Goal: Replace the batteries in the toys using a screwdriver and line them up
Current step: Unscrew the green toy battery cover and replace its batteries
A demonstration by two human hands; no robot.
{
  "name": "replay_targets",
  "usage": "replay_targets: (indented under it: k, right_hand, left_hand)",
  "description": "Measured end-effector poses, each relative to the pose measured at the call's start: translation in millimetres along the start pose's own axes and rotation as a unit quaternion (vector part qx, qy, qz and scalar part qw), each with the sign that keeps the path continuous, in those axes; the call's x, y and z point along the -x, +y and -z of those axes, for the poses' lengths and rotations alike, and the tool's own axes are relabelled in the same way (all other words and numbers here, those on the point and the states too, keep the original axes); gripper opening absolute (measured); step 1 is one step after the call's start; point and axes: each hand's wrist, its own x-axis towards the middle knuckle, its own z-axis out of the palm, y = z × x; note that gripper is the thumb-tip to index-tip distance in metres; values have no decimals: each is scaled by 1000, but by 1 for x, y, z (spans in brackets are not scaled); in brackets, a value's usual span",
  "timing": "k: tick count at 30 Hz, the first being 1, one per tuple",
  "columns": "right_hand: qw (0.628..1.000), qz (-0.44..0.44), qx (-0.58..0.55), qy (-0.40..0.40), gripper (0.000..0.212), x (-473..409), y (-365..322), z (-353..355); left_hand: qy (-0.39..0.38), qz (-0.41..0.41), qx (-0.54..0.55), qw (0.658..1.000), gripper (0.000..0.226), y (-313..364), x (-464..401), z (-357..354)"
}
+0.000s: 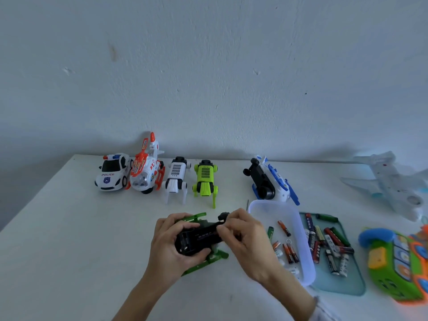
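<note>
A green toy helicopter (pixel 203 237) lies upside down at the table's front middle, black underside up. My left hand (pixel 169 242) grips its left end. My right hand (pixel 245 237) pinches at the right part of its underside; what the fingers hold is hidden. A thin screwdriver (pixel 247 204) lies just behind the white tray (pixel 305 256) of several loose batteries. A teal tray (pixel 347 281) to the right holds several more batteries. Along the back stand a police car (pixel 112 173), an orange helicopter (pixel 146 172), a white robot dog (pixel 176 177) and a green robot dog (pixel 205 180).
A blue and white helicopter (pixel 271 181) lies on its side behind the white tray. A white toy plane (pixel 391 181) sits at the far right back. A green and orange toy phone (pixel 398 262) is at the right edge. The wall rises right behind the table.
</note>
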Motion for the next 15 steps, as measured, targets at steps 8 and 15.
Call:
replay_targets:
  k: [8,15]
  right_hand:
    - [939,-235,83,237,16,-26,59,112]
    - [874,-395,273,72,9,-24,122,112]
  left_hand:
    - [3,-1,4,1000,53,-1,-1,-1]
    - [-1,-4,-6,1000,53,-5,-1,0]
